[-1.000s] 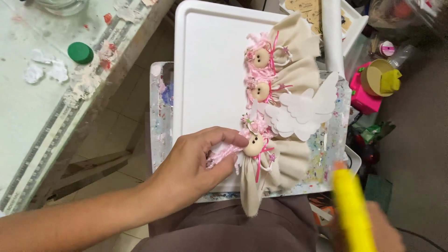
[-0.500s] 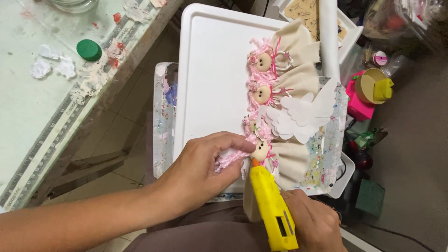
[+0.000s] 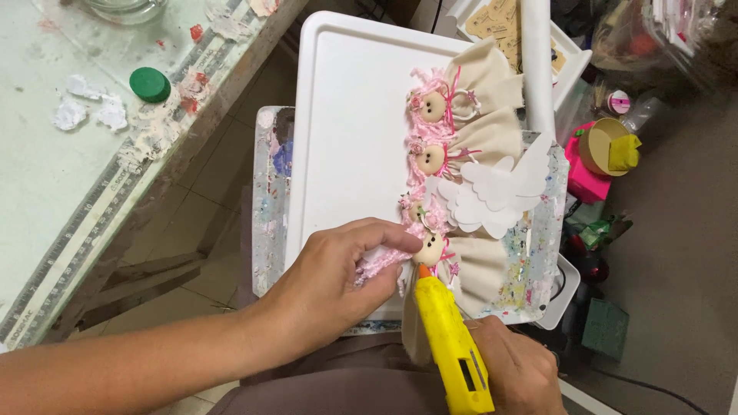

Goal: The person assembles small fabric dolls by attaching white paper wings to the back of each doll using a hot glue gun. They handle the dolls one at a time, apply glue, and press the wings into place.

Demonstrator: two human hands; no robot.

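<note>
Partly hidden doll (image 3: pixel 430 247) under hands (image 3: pixel 338 280)

Left hand (image 3: pixel 338 280) covering the nearest doll's (image 3: pixel 430 250) pink hair, right hand (image 3: pixel 513 369) running off the bottom edge behind the yellow glue gun (image 3: pixel 452 346), nozzle tip perhaps touching the doll, glass jar (image 3: pixel 127 8) being cropped by the top edge

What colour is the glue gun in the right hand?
Yellow glue gun, orange nozzle, seen clearly in the head view, held by the right hand.

Bare white tray (image 3: pixel 350 138) left of dolls (image 3: pixel 432 131)
</note>
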